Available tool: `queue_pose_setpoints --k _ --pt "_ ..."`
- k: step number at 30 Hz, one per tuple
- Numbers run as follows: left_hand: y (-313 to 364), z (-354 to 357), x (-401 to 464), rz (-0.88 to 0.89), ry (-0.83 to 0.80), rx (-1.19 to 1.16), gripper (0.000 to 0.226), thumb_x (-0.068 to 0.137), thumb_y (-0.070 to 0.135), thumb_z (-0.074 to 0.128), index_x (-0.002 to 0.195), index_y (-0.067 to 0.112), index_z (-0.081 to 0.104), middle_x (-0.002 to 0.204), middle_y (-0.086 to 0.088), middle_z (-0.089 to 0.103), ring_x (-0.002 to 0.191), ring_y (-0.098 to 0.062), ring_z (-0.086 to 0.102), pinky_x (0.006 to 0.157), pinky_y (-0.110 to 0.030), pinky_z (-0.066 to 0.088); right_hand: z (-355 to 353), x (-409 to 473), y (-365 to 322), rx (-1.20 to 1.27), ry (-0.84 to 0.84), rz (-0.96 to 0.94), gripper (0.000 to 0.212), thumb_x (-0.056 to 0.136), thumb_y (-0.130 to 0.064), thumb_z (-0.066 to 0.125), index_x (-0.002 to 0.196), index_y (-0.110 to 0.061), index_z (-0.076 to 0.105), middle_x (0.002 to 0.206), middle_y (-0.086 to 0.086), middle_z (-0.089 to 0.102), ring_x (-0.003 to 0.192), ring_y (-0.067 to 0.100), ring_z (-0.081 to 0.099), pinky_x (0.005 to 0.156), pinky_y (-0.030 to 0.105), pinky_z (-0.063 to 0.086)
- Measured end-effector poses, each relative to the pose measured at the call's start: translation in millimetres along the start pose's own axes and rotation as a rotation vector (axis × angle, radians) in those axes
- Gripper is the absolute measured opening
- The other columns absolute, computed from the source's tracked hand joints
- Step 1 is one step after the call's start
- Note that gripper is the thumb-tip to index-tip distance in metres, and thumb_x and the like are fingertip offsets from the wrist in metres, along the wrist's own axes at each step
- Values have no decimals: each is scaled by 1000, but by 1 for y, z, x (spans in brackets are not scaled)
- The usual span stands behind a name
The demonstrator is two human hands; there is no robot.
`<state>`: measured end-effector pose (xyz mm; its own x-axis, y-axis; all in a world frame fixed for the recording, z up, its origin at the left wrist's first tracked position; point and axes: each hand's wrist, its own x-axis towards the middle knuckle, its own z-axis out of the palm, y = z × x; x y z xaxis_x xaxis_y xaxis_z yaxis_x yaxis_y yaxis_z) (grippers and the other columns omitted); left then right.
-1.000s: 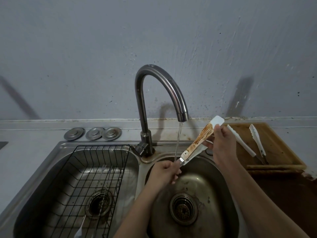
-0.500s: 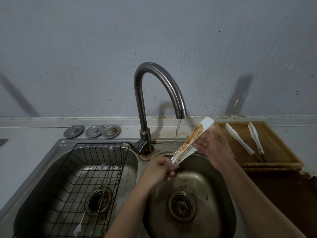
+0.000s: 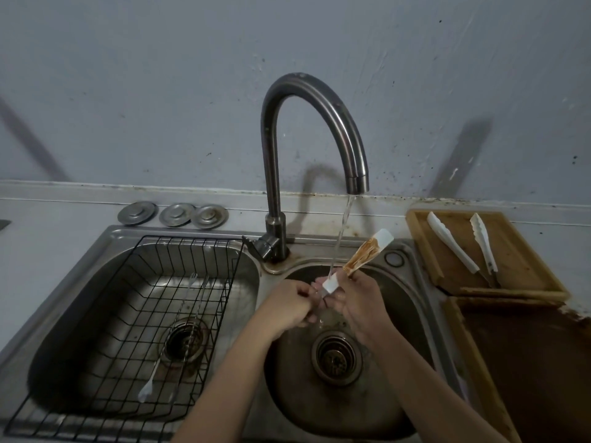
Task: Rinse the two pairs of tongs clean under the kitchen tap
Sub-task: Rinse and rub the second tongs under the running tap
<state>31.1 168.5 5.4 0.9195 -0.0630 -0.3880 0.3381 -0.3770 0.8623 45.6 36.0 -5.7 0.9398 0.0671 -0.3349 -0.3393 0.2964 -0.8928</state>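
- The stained tongs point(image 3: 367, 252) sat tilted over the right basin point(image 3: 412, 318), under the tap point(image 3: 319, 123)'s water stream point(image 3: 343, 225); the left hand point(image 3: 287, 306) pinched their near end; the right hand point(image 3: 358, 298) gripped their middle.
- The second pair of tongs point(image 3: 463, 247) lay on the wooden board point(image 3: 518, 260), far right.

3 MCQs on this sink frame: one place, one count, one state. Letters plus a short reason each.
1. Where does the second pair of tongs lie?
A. on the wooden tray
B. in the wire basket
C. in the right basin

2. How many round metal discs sit behind the left basin?
A. one
B. three
C. five

3. What state is the tap in?
A. off
B. running
C. dripping only

Answers: 1 A, both white arms rest on the wooden tray right of the sink. 2 B, three lie in a row. 3 B, a steady stream falls onto the stained tongs gripped by the left hand and right hand.
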Motion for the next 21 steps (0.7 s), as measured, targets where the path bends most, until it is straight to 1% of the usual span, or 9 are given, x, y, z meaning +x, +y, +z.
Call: queue_pose_setpoints --k 2,5,6,8,10,14,16,19,21 --pt "1 -2 0 -10 -10 19 21 92 18 52 74 17 63 68 -3 65 50 -4 60 47 -16 46 -1 0 2 -13 -31 -4 16 97 -11 43 104 -1 54 94 19 70 84 23 72 72 34 57" --pt "1 1 1 -10 -7 87 18 91 14 52 78 18 62 83 -7 68 61 -11 63 51 -17 49 -3 -3 4 -195 -38 -70 15 86 -5 60 97 4 59 85 15 71 78 22 71 69 32 57" --pt "1 2 1 -10 -23 76 19 92 13 51 78 19 62 85 -6 68 62 -11 63 52 -17 49 -3 -3 3 -217 -22 -72 15 85 -6 62 96 4 60 84 15 72 77 21 71 69 32 58" --pt "3 3 1 -21 -62 11 22 93 13 49 77 20 62 83 -2 67 61 -11 63 51 -16 49 -4 -1 -2 -171 15 -34 13 92 -9 53 98 0 60 88 16 72 80 21 72 73 35 58" --pt "4 2 1 -33 -68 -23 23 94 13 49 76 20 62 85 -3 67 60 -11 63 52 -17 50 -6 0 -8 -84 -4 21 18 96 -10 44 104 0 57 93 18 71 84 23 72 73 36 57" --pt "2 3 3 -28 -41 -11 25 93 10 49 73 20 61 80 -2 67 58 -10 64 53 -18 52 -4 -7 -14 -163 -116 -37 25 87 7 53 112 4 53 95 16 71 86 18 71 62 25 57" --pt "3 4 2 -14 -19 -14 26 91 10 50 70 20 61 75 -2 67 58 -11 64 56 -20 53 -2 -8 -15 -113 -112 -31 27 86 9 52 113 5 52 98 16 70 88 18 71 63 25 56" --pt "7 7 3 20 10 -22 27 90 10 53 67 20 63 67 -2 66 57 -13 64 56 -20 54 0 -7 -17 114 -114 32 22 93 7 40 112 3 50 104 21 66 90 21 69 64 27 57" --pt "10 13 3 24 15 -46 23 90 13 55 70 17 64 64 -3 65 56 -13 64 54 -20 54 1 -8 -15 176 -132 24 21 96 2 33 111 -1 48 106 24 64 91 22 69 66 30 58"
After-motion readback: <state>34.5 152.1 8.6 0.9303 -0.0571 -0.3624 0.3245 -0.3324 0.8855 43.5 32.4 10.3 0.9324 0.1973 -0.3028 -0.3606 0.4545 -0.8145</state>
